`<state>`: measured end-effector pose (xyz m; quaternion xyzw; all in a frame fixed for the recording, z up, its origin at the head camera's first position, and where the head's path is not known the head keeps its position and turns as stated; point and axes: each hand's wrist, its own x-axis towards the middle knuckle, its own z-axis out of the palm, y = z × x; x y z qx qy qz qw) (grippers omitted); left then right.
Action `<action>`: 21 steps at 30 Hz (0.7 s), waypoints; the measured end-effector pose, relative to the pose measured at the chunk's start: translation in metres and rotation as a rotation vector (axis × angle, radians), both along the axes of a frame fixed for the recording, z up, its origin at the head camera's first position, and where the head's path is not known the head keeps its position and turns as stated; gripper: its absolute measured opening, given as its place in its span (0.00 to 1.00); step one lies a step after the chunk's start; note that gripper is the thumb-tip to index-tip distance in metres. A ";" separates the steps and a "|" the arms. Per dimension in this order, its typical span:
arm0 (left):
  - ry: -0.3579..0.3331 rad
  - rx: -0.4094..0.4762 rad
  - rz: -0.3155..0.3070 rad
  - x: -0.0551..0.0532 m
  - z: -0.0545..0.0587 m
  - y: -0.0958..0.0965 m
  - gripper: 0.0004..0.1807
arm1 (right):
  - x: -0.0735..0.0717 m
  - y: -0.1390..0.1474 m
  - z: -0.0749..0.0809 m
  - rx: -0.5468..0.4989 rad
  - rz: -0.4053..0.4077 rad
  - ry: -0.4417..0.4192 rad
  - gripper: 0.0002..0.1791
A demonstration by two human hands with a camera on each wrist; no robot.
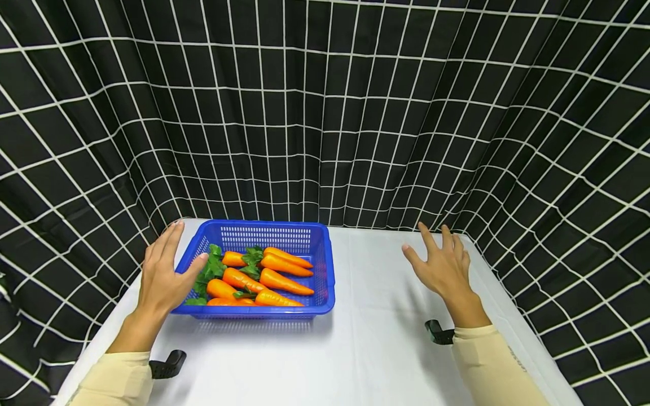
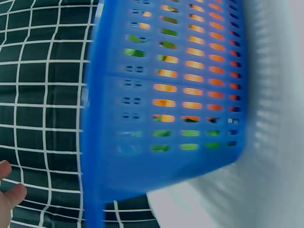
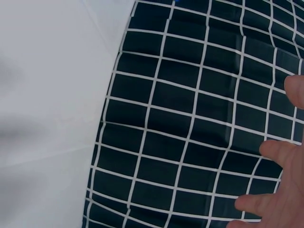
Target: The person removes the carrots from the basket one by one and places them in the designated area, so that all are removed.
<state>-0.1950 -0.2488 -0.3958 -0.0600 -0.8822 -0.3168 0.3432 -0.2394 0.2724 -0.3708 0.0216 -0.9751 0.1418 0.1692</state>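
Observation:
A blue plastic basket (image 1: 325,282) with slotted walls stands on the left half of the table. Inside lie several orange carrots (image 1: 286,282) with green leafy tops (image 1: 215,265), their tips pointing right. My left hand (image 1: 165,276) is at the basket's left side, fingers extended, and overlaps its edge in the head view. The left wrist view shows the basket's slotted wall (image 2: 142,161) close up, with orange and green behind the slots. Over the right part of the table, my right hand (image 1: 444,265) hovers with fingers spread and nothing in it.
A white cloth (image 1: 365,349) covers the table. Black curtains with a white grid (image 1: 365,124) close off the back and both sides, right up to the table's edges. Each wrist carries a small black strap mount (image 1: 170,365).

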 end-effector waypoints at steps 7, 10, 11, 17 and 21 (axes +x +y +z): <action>-0.040 0.060 -0.023 0.003 -0.018 -0.006 0.39 | 0.001 -0.001 -0.003 -0.012 -0.001 -0.003 0.42; -0.061 0.064 -0.027 0.002 -0.025 -0.008 0.39 | 0.002 -0.001 -0.005 -0.019 -0.002 -0.004 0.42; -0.067 0.066 -0.027 0.002 -0.027 -0.008 0.39 | 0.002 -0.001 -0.005 -0.021 -0.002 -0.006 0.42; -0.127 0.073 -0.033 0.001 -0.041 -0.013 0.40 | 0.003 -0.001 -0.007 -0.036 -0.001 -0.015 0.42; -0.177 0.068 -0.057 0.001 -0.050 -0.017 0.39 | 0.003 -0.002 -0.009 -0.040 0.006 -0.014 0.42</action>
